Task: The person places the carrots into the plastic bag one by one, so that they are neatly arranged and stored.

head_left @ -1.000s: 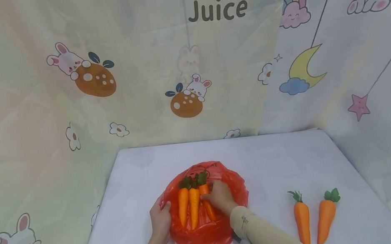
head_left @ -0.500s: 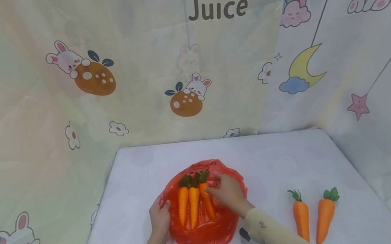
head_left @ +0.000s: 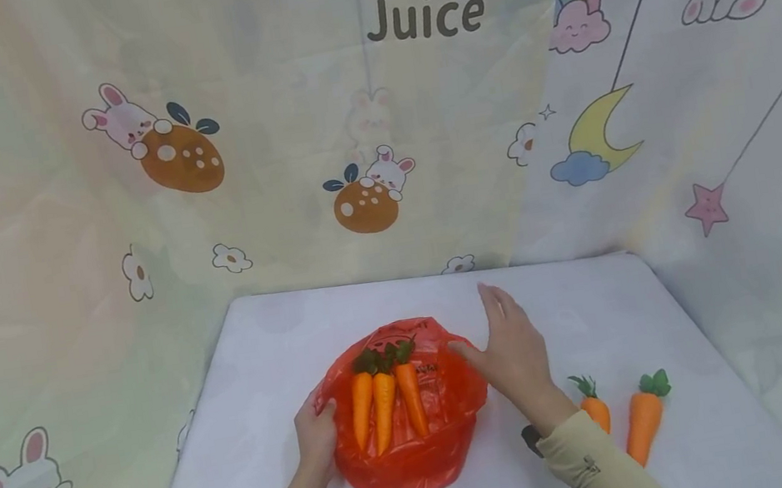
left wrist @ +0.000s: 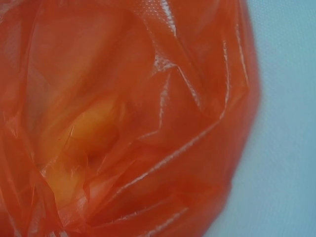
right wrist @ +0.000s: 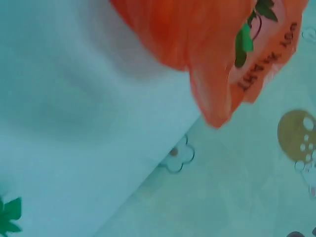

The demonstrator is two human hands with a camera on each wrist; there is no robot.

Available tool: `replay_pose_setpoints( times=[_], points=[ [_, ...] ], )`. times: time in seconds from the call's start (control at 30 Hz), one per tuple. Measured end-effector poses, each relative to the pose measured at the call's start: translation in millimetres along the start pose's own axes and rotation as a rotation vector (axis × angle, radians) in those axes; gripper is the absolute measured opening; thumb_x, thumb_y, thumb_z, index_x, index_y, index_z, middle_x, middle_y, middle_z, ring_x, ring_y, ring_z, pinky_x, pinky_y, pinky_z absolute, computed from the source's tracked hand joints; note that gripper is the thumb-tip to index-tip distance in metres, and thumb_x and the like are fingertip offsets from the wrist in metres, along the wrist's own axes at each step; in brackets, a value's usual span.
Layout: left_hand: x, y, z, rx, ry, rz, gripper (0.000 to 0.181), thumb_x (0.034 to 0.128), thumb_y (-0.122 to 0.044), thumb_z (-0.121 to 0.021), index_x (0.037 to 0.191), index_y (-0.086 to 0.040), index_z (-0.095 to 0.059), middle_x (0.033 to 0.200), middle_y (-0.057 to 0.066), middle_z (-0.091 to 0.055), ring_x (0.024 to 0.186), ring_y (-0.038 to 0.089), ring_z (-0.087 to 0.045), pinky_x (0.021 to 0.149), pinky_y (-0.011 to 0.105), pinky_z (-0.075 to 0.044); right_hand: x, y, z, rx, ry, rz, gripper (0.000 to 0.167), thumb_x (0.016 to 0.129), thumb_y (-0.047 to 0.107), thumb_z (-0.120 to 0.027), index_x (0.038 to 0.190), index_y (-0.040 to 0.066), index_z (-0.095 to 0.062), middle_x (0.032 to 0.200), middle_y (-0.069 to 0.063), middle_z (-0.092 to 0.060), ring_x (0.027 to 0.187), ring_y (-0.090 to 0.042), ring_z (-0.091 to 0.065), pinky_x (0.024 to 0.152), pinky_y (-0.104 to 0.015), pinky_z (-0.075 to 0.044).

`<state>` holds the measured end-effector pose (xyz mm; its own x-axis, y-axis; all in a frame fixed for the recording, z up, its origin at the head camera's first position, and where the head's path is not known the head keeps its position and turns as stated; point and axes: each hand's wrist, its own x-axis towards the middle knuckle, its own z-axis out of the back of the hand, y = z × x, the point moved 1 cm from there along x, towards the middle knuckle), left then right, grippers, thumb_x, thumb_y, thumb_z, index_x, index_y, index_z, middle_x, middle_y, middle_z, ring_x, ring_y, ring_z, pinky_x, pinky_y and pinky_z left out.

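Observation:
A red plastic bag point(head_left: 425, 475) lies spread on the table in the head view, with three carrots side by side in its opening: a left one point(head_left: 362, 407), a middle one point(head_left: 385, 415) and a right one point(head_left: 412, 401). My left hand point(head_left: 316, 434) grips the bag's left rim, thumb inside, other fingers mostly hidden behind the film. Up and to the right, my right hand point(head_left: 516, 353) is held with fingers extended and thumb apart, beside the bag's right rim, holding nothing. Through the film point(left wrist: 197, 153), the left wrist view shows blurred orange shapes.
Two more carrots lie right of the bag: one point(head_left: 643, 419) in full sight, another point(head_left: 595, 411) partly covered by my right sleeve. The white table point(head_left: 282, 328) ends at a printed cloth backdrop point(head_left: 280, 210). Green leaves point(right wrist: 9, 215) show in the right wrist view's corner.
My right hand has let go of the right-hand carrot in the bag and drawn away up and to the right. My left hand keeps its grip on the rim.

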<state>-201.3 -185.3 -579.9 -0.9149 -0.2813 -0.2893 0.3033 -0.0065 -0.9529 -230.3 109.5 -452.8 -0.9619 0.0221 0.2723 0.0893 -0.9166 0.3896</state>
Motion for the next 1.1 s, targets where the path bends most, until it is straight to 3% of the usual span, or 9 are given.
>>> replay_pose_setpoints(
  times=[0.13,0.27,0.43,0.6,0.87,1.1],
  points=[
    [-0.7,-1.2,0.3,0.007,-0.001,0.004,0.045,0.1064,-0.022,-0.053,0.151,-0.016,-0.046,0.145,0.008,-0.054,0.131,0.033,-0.052,0.105,0.047,-0.045,-6.9,-26.2,14.1,-0.014,-0.014,-0.064,0.114,0.075,0.044,-0.087,0.16,0.005,-0.023,0.158,-0.023,-0.031,0.14,-0.044,-0.036,0.099,-0.062,-0.046],
    [0.3,0.0,0.4,0.006,0.005,-0.004,0.045,0.1065,-0.021,-0.052,0.151,-0.016,-0.046,0.145,0.008,-0.054,0.131,0.033,-0.052,0.105,0.046,-0.045,-21.0,-58.1,21.0,0.004,0.025,-0.173,0.123,0.074,0.045,-0.087,0.161,0.001,-0.012,0.158,-0.029,-0.025,0.139,-0.049,-0.032,0.101,-0.067,-0.041],
    [0.9,1.7,0.4,0.011,0.004,-0.004,0.046,0.1062,-0.022,-0.053,0.151,-0.016,-0.046,0.145,0.008,-0.054,0.13,0.033,-0.053,0.103,0.045,-0.046,-40.6,-98.4,14.0,0.019,0.116,-0.323,0.135,0.072,0.049,-0.088,0.159,-0.003,0.002,0.157,-0.036,-0.018,0.138,-0.054,-0.028,0.104,-0.069,-0.036],
    [0.7,2.8,0.2,0.006,0.004,0.003,0.046,0.1062,-0.023,-0.053,0.151,-0.016,-0.046,0.145,0.008,-0.054,0.13,0.033,-0.053,0.104,0.046,-0.046,-55.1,-130.4,6.3,0.058,0.168,-0.4,0.141,0.07,0.054,-0.088,0.156,-0.01,0.005,0.153,-0.042,-0.016,0.135,-0.059,-0.027,0.109,-0.069,-0.029],
    [1.3,2.7,0.3,0.009,0.0,-0.013,0.046,0.1063,-0.021,-0.053,0.151,-0.014,-0.046,0.145,0.009,-0.054,0.131,0.034,-0.053,0.105,0.046,-0.045,-65.0,-162.5,-3.2,0.075,0.314,-0.492,0.146,0.07,0.068,-0.081,0.151,-0.018,0.005,0.147,-0.049,-0.015,0.133,-0.062,-0.025,0.108,-0.069,-0.029],
    [0.9,2.8,0.0,0.025,-0.007,-0.017,0.046,0.1064,-0.021,-0.053,0.152,-0.014,-0.045,0.146,0.01,-0.054,0.132,0.034,-0.052,0.104,0.046,-0.046,-79.5,-169.3,-10.6,-0.003,0.373,-0.52,0.141,0.07,0.068,-0.081,0.144,-0.027,-0.009,0.137,-0.053,-0.022,0.126,-0.063,-0.033,0.104,-0.067,-0.036]
  ],
)
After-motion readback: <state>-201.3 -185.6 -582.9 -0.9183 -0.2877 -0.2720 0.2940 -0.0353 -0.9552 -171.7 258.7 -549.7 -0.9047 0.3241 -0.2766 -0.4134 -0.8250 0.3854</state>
